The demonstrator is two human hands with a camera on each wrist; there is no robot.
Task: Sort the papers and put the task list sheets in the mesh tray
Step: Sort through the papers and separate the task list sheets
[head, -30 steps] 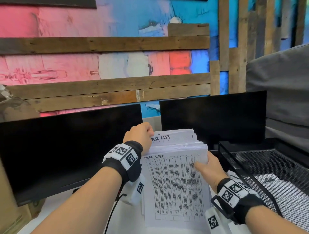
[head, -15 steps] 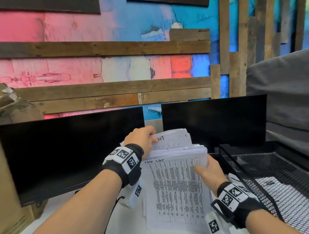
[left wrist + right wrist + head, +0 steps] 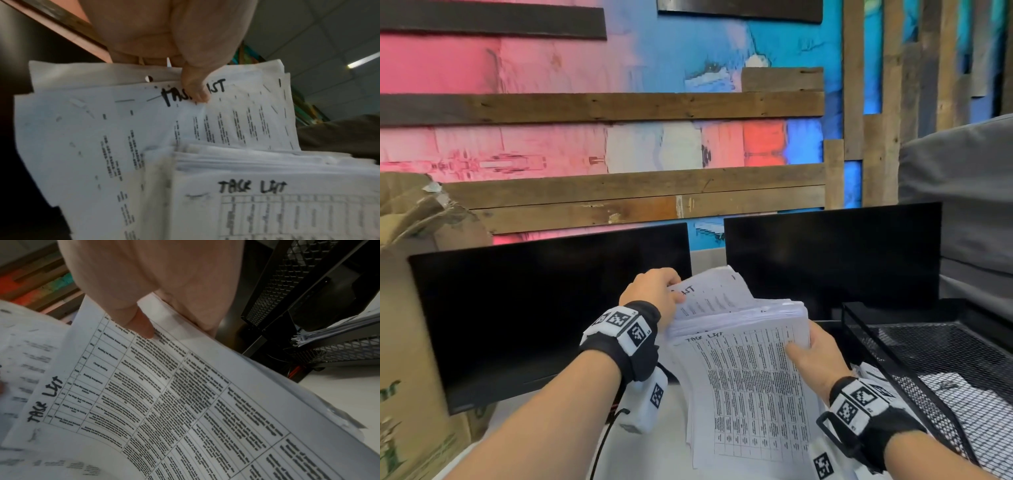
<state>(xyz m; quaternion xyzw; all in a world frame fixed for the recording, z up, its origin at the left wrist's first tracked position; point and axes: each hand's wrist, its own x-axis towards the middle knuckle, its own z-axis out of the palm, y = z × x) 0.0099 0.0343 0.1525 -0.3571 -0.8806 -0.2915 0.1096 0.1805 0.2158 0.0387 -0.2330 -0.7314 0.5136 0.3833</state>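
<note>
Left hand (image 3: 654, 291) fingers pinch the far sheets' (image 3: 709, 294) top edge; right hand (image 3: 815, 356) thumb and fingers clamp the near stack's (image 3: 753, 387) right edge.

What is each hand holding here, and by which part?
Left hand pinches the top edge of the rear task list sheets; right hand grips the front paper stack by its right edge.

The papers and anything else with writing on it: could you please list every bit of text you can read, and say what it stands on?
"TASK LIST", handwritten: front sheet gripped by the right hand.
"TASK LIST", thumb partly over it: rear sheet pinched by the left hand.
Table print on both sheets: too small or blurred.
Green print on the cardboard box: cut off, unreadable.
Wrist bands: square code patterns only.
</note>
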